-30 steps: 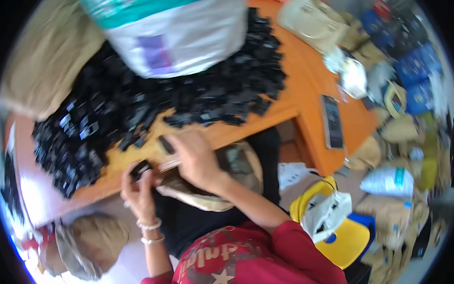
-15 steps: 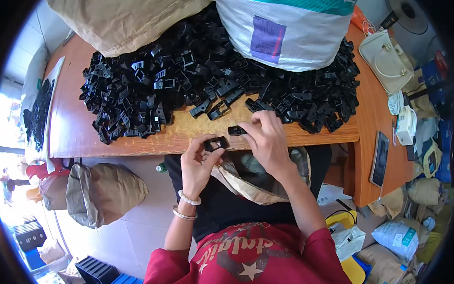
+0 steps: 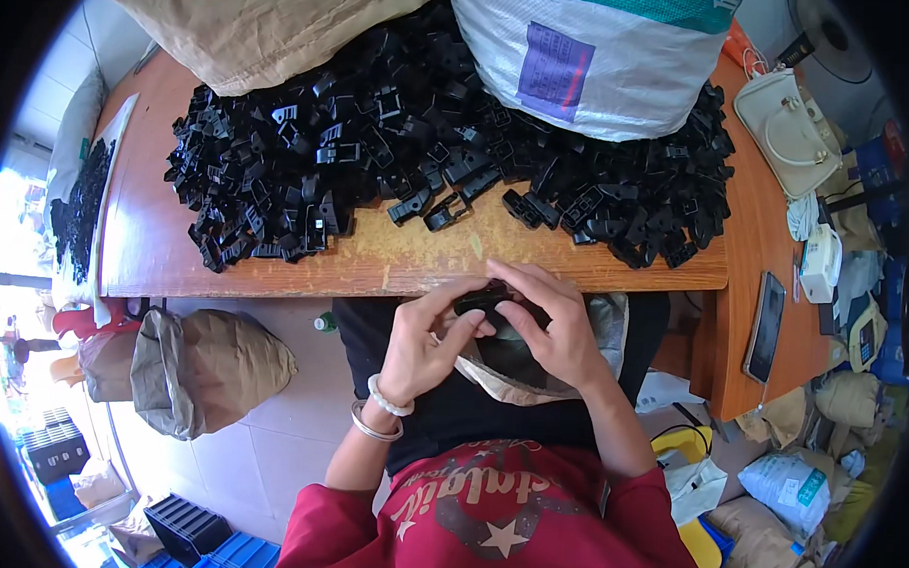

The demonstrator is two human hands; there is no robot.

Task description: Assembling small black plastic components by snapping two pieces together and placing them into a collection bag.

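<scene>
Black plastic parts (image 3: 482, 299) are between my two hands, just off the table's front edge, above my lap. My left hand (image 3: 427, 341) grips them from the left with thumb and fingers. My right hand (image 3: 555, 333) pinches from the right, its thumb and forefinger against the black plastic. Fingers cover much of the parts, so I cannot tell how they fit together. Below the hands, an open bag (image 3: 511, 391) with a grey lining rests in my lap. A large heap of black plastic parts (image 3: 278, 183) spreads over the table; a few lie loose at its near edge.
A brown sack (image 3: 273, 27) and a white woven sack (image 3: 632, 80) stand behind the heap on the wooden table (image 3: 415, 258). To the right are a cream handbag (image 3: 785, 130) and a phone (image 3: 763, 327). A tan sack (image 3: 216, 371) sits on the floor at left.
Both hands have drawn in toward each other. The separate black pieces, one in each hand before, are now brought together between the fingers.
</scene>
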